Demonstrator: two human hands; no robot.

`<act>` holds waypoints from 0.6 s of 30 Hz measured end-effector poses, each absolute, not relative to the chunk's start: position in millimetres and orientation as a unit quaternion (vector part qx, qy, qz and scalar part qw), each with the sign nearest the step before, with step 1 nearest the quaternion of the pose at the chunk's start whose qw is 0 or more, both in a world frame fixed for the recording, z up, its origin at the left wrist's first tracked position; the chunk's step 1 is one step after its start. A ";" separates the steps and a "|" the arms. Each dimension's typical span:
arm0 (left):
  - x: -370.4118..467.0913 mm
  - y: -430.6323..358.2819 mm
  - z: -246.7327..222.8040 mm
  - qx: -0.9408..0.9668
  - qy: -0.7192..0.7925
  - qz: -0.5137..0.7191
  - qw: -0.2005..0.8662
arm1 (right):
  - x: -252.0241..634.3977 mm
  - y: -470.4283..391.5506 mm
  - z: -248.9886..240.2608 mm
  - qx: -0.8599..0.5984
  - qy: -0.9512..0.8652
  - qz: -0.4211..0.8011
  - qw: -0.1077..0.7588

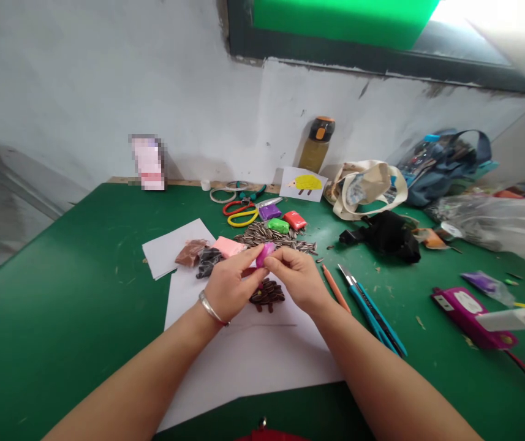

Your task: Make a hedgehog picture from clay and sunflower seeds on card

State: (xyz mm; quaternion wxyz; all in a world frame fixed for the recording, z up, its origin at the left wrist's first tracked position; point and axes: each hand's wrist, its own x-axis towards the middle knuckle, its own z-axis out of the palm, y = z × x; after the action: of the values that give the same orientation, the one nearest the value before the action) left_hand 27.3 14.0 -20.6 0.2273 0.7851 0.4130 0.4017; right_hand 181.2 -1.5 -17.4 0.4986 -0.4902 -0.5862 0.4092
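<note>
My left hand and my right hand meet over the white paper, both pinching a small shiny magenta clay packet. Below them on the paper is a hedgehog figure with dark sunflower-seed spines and short brown legs, partly hidden by my left hand. A thin line is drawn under it. Left of my hands lie a brown clay packet, a black clay packet and a pink clay packet. Striped sunflower seeds are heaped just behind my fingers.
Scissors, a green clay packet and a red one lie farther back. A hedgehog picture card leans before a bottle. An orange pencil, blue cutters and a magenta glue gun lie right.
</note>
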 end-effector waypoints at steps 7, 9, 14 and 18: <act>27.9 14.8 -21.0 0.777 0.437 0.402 0.209 | 184.2 -0.1 -21.5 -0.494 -0.620 0.385 0.473; 27.5 15.5 -22.5 0.779 0.442 0.398 0.200 | 184.9 0.3 -22.7 -0.493 -0.620 0.399 0.461; 28.6 15.7 -25.9 0.798 0.424 0.387 0.182 | 184.4 -0.8 -19.2 -0.511 -0.609 0.408 0.449; 30.4 14.3 -27.5 0.814 0.403 0.388 0.159 | 180.8 -3.1 -12.6 -0.527 -0.582 0.409 0.465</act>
State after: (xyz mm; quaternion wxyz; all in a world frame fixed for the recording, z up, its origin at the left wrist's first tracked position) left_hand 30.4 14.3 -27.5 0.1590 0.8137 0.4025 0.3881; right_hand 180.8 -3.1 -12.6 0.4654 -0.5267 -0.5819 0.4091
